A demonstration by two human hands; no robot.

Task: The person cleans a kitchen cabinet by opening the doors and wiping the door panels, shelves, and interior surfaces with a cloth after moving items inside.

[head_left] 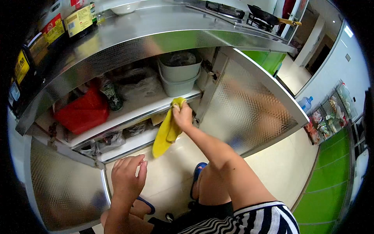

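A yellow cloth (pixel 167 130) was found gripped in the closed fingers of the right hand (pixel 182 116), hanging over the front edge of the white cabinet shelf (pixel 134 113). The left hand (pixel 128 175) was observed empty, its fingers partly open, near the open textured-metal left door (pixel 64 187). On the shelf, stacked pale grey plastic buckets (pixel 179 76) and a red plastic container (pixel 83 111) were noted beneath the stainless-steel surface (pixel 156 25).

Right arm extended forward, right hand (pixel 183 115) closed; left hand (pixel 126 175) raised, fingers (pixel 124 162) bent, palm inward.
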